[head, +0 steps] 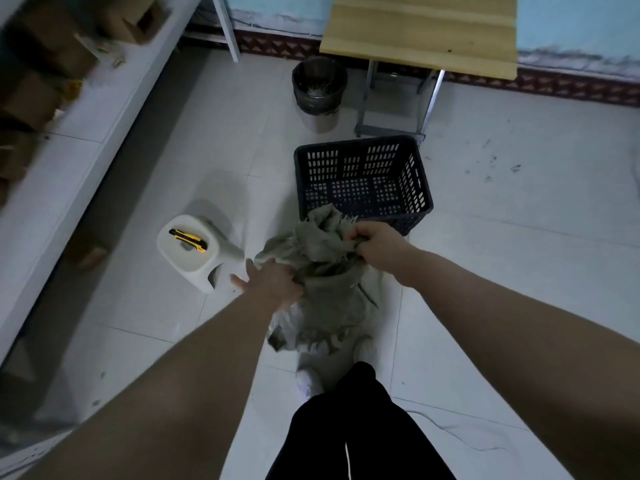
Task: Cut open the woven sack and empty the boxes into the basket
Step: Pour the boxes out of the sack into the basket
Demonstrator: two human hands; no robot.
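The left hand (273, 279) is pressed on the left side of the woven sack (325, 289), near its top; the thumb and one finger are spread out to the left, while the other fingers curl into the grey-green cloth, so it seems to grip a fold, but how firmly I cannot tell. The right hand (377, 241) is closed in a fist around the bunched cloth at the sack's mouth, on the right side, and holds it up. The sack stands upright on the white tiled floor (519, 271), directly in front of the person, between both bare forearms; its top is crumpled and open-looking, and what is inside cannot be seen. Just behind the sack, with the sack's upper edge overlapping its near rim, stands the dark plastic basket (363, 178) with perforated walls; no boxes show in it. To the left of the sack, near the left hand but not touching it, is a small white stool (188, 251), and on its seat lies a yellow and black utility knife (188, 240). Further back a bin (318, 91) with a dark liner stands beside the metal legs of a wooden table (419, 29). Along the left edge runs a white shelf (90, 116) with brown cardboard boxes (45, 53), blurred. At the bottom a leg in black trousers (349, 427) and a white shoe (309, 382) are visible.
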